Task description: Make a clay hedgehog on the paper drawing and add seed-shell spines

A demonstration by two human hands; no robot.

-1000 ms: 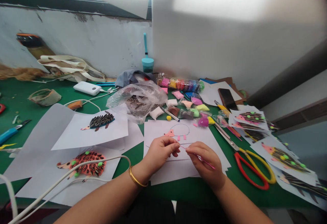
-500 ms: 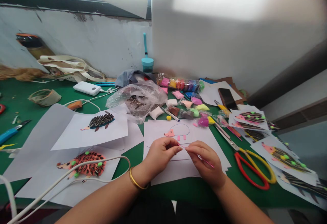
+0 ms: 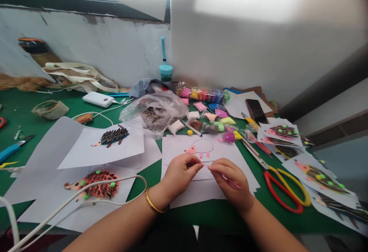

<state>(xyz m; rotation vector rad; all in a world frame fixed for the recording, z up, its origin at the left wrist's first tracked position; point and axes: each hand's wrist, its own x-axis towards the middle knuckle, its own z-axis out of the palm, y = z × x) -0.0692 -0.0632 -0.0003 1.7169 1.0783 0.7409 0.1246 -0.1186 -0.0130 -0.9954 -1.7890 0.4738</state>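
Over the front of a white sheet (image 3: 175, 144), my left hand (image 3: 181, 172) and my right hand (image 3: 232, 181) almost meet. Thumb and fingers of my left hand are pinched at the tip of a thin pink stick (image 3: 234, 184). The stick runs back through my right hand, whose fingers are closed round it. Anything small between the fingertips is too tiny to make out. Behind my hands, the sheet bears a drawn hedgehog outline (image 3: 204, 141) with a pink clay face (image 3: 190, 149) and pink legs (image 3: 204, 155).
Red and yellow scissors (image 3: 283, 189) lie at the right, beside finished hedgehog pictures (image 3: 322, 177). Clay packets (image 3: 210, 117) and a plastic bag of seeds (image 3: 155, 116) are behind the sheet. More hedgehog pictures and a white cable (image 3: 115, 182) lie at the left.
My fingertips have shifted very slightly, the right ones a little closer to the left. Everything else is unchanged.
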